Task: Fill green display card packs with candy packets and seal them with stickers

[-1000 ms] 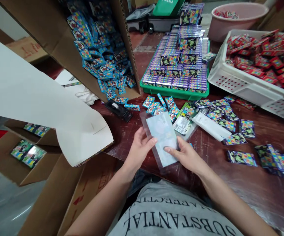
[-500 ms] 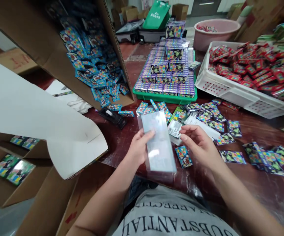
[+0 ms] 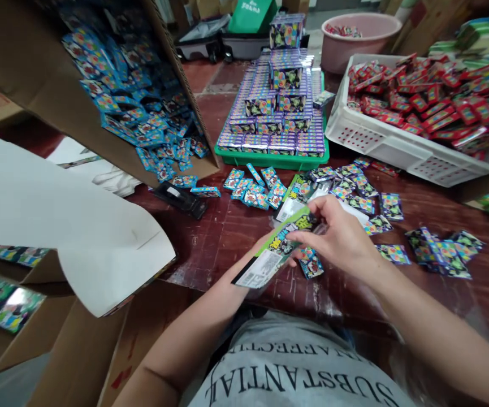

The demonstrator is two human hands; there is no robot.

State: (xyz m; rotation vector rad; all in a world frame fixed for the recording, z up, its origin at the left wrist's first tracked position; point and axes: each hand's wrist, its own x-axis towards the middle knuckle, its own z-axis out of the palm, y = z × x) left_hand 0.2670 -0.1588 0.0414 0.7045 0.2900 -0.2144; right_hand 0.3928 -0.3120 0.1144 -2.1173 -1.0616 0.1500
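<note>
A flat printed packet (image 3: pixel 276 246), green and black with yellow lettering and a white barcode label, is held tilted above the table. My right hand (image 3: pixel 333 229) pinches its upper right end between thumb and fingers. Behind the packet is my left hand (image 3: pixel 294 259), mostly hidden; a few curled fingertips show past the lower edge, against it. A small blue sachet (image 3: pixel 311 263) lies on the table just below my hands. Another printed packet (image 3: pixel 295 192) lies flat beyond them, partly covered by white paper (image 3: pixel 352 210).
Small blue sachets (image 3: pixel 255 192) and purple-black sachets (image 3: pixel 358 189) lie scattered. Behind stand a green tray (image 3: pixel 269 160) of stacked packs, a white crate (image 3: pixel 414 161) of red sachets and a pink tub (image 3: pixel 360 42). At left are a cardboard box (image 3: pixel 204 113) and a black tape-dispenser-like object (image 3: pixel 180 199).
The packet has turned from its pale, plain side to its printed side and now lies slanted. My right hand has moved in from beside it and taken hold of its end.
</note>
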